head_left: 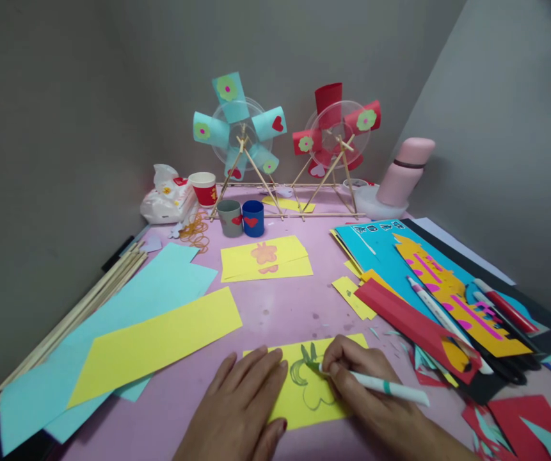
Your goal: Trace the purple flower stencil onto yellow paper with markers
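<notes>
A yellow paper sheet (299, 413) lies at the near middle of the table, bearing a green outline drawing with rounded lobes and two pointed strokes on top. My left hand (251, 400) rests flat on the sheet's left part, fingers stretched out. Pinched in my right hand (364, 384) is a white marker (395, 388) with a green band, its green tip touching the drawing near its upper middle. Behind this sheet lies yellow paper (234, 264) with an orange-pink butterfly-like figure, cut or folded across its lower part.
Two paper-bladed wheels, one light blue (212, 130) and one red (329, 105), stand on stick frames at the back. Blue and yellow paper strips (160, 346) lie left beside wooden sticks (68, 330). Right are coloured sheets (371, 240), markers, red scraps (525, 416) and a pink bottle (402, 176).
</notes>
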Demonstrator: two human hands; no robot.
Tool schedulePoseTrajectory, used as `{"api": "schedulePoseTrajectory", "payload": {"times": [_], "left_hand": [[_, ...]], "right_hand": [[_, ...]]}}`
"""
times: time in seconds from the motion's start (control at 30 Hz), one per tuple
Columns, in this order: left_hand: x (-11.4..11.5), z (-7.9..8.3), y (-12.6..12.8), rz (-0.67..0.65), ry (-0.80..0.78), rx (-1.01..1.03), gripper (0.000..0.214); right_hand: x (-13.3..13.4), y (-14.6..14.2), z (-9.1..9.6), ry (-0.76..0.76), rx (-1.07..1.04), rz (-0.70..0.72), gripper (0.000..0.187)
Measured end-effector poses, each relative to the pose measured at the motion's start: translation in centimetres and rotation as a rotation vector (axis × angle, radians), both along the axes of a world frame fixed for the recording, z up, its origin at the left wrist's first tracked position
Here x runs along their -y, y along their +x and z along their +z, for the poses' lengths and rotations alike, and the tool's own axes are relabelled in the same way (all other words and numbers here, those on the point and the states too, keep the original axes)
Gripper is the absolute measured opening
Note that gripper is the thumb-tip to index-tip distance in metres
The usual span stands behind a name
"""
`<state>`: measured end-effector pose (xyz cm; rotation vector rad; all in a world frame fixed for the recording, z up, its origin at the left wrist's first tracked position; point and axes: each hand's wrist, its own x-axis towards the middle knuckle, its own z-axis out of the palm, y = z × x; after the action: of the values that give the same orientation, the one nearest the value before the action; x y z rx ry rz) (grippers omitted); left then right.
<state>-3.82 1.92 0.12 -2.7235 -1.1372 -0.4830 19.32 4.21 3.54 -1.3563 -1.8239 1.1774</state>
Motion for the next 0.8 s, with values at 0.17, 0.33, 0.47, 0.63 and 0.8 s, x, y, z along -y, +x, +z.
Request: {"api": "schedulePoseTrajectory", "payload": {"times": [0.17, 0.33, 0.47, 0.63, 0.8], "left_hand": [[0.1, 0.0, 0.0, 0.0, -0.024, 0.035, 0.051], [0.0, -0.1, 0.0, -0.004, -0.015, 0.034, 0.05], [-0.1, 0.2, 0.0, -0.003, -0.009, 0.016, 0.051], [-0.1, 0.6, -0.1, -0.012, -0.006, -0.013, 0.049], [0.0, 1.0, -0.1, -0.008, -0.015, -0.015, 0.048]], "right_hand": [[0.1, 0.1, -0.1, 0.034, 0.035, 0.048, 0.016], [0.2, 0.1, 0.0, 0.012, 0.021, 0.077, 0.014], [0.2, 0.2, 0.2, 0.013, 0.008, 0.087, 0.014], [0.0, 0.0, 0.4, 0.006, -0.047, 0.067, 0.013], [0.1, 0.2, -0.3, 0.031, -0.057, 0.055, 0.014]]}}
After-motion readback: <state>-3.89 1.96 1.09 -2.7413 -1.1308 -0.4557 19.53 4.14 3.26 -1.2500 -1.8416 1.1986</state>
